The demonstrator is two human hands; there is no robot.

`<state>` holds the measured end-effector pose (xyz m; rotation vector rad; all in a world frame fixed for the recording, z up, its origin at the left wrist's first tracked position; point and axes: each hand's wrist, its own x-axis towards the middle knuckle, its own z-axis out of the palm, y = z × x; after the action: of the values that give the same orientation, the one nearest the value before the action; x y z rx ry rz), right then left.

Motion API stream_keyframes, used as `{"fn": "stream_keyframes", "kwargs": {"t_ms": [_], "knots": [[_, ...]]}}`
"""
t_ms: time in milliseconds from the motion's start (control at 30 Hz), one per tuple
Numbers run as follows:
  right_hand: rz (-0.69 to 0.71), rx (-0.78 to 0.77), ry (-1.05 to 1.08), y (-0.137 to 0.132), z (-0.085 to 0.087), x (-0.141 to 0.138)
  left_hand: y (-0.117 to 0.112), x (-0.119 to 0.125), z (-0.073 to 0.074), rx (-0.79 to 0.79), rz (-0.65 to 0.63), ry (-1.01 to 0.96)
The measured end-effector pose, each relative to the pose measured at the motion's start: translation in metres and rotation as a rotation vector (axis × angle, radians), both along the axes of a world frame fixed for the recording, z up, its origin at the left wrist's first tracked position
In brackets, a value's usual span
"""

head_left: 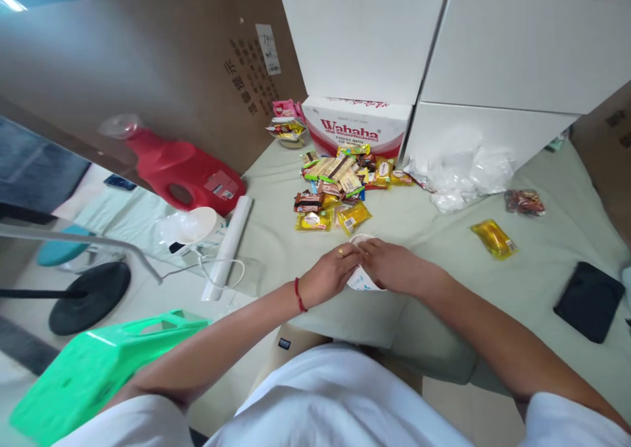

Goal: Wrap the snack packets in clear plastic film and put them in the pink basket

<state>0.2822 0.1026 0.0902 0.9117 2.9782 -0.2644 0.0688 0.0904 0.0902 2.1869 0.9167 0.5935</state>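
Both my hands meet at the near edge of the table on a white paper cup lying on its side, rim pointing away from me. My left hand, with a ring and a red wrist cord, closes its fingers on the cup's left side. My right hand grips its right side. Just beyond the cup lies a pile of wrapped snacks in yellow, brown and beige packets.
A Wahaha carton and white boxes stand at the back, crumpled clear plastic beside them. A yellow packet, a dark red packet and a black pouch lie right. A red jug, white roll and green bag are left.
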Motion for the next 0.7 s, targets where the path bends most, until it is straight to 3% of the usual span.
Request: {"fn": "stream_keyframes", "kwargs": {"t_ms": [100, 267, 367, 467, 533, 567, 633, 700], "knots": [[0.026, -0.014, -0.109, 0.009, 0.002, -0.017, -0.003, 0.000, -0.002, 0.033, 0.041, 0.003], [0.023, -0.106, -0.173, 0.011, -0.013, -0.035, -0.010, -0.011, -0.011, 0.076, 0.052, 0.006], [-0.056, -0.153, 0.014, 0.009, -0.014, -0.027, -0.009, -0.019, -0.015, 0.078, 0.128, -0.010], [-0.174, -0.208, 0.415, 0.013, -0.003, 0.011, -0.006, -0.024, -0.016, 0.043, 0.223, -0.042], [-0.415, -0.129, 0.706, 0.022, 0.004, 0.057, -0.004, -0.026, -0.016, 0.026, 0.256, -0.058], [-0.616, -0.013, 0.818, 0.029, 0.005, 0.084, -0.003, -0.026, -0.016, 0.024, 0.261, -0.065], [-1.032, 0.371, 0.894, 0.050, 0.000, 0.140, -0.003, -0.025, -0.016, 0.032, 0.264, -0.084], [-1.310, 0.677, 0.852, 0.075, -0.015, 0.182, -0.002, -0.022, -0.016, 0.047, 0.263, -0.107]]}}
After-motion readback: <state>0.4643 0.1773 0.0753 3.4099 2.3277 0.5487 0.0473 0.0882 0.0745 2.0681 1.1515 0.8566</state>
